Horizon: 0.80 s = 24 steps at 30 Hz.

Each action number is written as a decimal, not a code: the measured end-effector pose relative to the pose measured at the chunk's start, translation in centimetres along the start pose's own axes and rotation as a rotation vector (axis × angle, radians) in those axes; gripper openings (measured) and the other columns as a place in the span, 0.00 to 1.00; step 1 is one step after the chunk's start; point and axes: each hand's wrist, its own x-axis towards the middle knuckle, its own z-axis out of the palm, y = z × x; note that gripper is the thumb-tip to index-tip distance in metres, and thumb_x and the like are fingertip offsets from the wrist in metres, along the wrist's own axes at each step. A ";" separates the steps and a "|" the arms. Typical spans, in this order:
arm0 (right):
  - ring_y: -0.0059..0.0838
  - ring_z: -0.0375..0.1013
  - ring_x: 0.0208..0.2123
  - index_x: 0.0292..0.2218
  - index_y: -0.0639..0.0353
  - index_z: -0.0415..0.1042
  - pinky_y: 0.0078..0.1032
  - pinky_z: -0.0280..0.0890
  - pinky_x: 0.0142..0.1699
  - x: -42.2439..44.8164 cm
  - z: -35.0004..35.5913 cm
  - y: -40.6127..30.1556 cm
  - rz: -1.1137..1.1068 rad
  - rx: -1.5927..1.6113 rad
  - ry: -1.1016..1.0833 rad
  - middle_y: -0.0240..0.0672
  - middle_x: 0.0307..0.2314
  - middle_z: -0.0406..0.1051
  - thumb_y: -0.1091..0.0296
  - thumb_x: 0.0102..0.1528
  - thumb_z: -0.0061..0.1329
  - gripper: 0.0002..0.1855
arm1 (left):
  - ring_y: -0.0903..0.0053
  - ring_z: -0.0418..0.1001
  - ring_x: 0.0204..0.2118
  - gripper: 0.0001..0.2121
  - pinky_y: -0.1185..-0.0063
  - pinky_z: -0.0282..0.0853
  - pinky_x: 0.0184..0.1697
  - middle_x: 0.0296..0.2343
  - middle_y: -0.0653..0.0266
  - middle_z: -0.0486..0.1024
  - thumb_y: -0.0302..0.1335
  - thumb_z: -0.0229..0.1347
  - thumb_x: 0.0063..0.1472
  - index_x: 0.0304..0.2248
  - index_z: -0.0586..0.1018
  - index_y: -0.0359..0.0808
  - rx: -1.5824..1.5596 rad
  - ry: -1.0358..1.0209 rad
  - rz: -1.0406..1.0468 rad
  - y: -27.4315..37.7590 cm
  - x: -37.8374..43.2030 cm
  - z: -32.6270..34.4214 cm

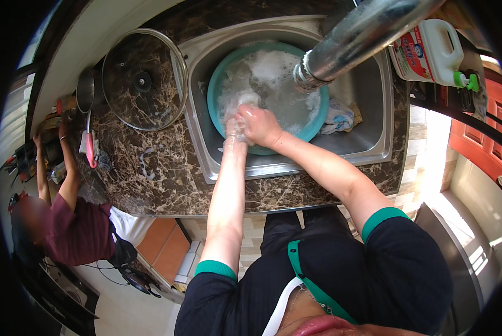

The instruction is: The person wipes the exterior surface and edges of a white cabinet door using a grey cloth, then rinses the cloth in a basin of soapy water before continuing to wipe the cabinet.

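Observation:
Both hands are together over a teal plastic basin (213,94) of cloudy, sudsy water, set inside a stainless steel sink (351,145). My right hand (260,124) is wet and curled, pressed against the left at the basin's near side. Beneath suds and behind the right hand, most of my left hand (235,125) is hidden. A whitish sudsy lump (249,100) shows just past the knuckles; whether it is cloth or foam, and whether either hand grips it, I cannot tell. Thick white foam (272,67) floats at the far side.
A metal faucet spout (351,46) overhangs the basin. Beside it in the sink lies a crumpled patterned cloth (337,115). A glass pan lid (143,103) and a pink-handled saucepan (89,136) are leftward; a detergent jug (429,54) stands right. Another person (80,235) works at left.

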 end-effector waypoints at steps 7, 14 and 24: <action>0.55 0.71 0.33 0.41 0.54 0.66 0.45 0.63 0.41 3.0 -2.5 5.4 0.372 -0.148 -0.045 0.48 0.29 0.72 0.49 0.57 0.38 0.19 | 0.78 0.71 0.37 0.19 0.82 0.66 0.41 0.37 0.63 0.73 0.41 0.49 0.63 0.43 0.71 0.31 0.194 0.160 -0.010 1.9 -1.7 4.9; 0.52 0.62 0.50 0.51 0.54 0.63 0.41 0.57 0.54 -0.5 0.2 12.9 -0.112 -0.288 -0.430 0.50 0.48 0.63 0.54 0.52 0.47 0.27 | 0.64 0.40 0.64 0.29 0.72 0.39 0.63 0.61 0.59 0.46 0.41 0.44 0.63 0.60 0.52 0.42 0.745 0.156 0.134 -0.4 0.9 -0.9; 0.34 0.70 0.35 0.47 0.67 0.65 0.27 0.64 0.42 -2.4 0.0 -2.2 0.115 0.265 -0.372 0.45 0.36 0.71 0.66 0.53 0.49 0.22 | 0.68 0.71 0.43 0.19 0.71 0.66 0.47 0.41 0.60 0.74 0.42 0.53 0.57 0.42 0.76 0.38 -0.513 -0.070 -0.400 -4.6 1.2 -4.0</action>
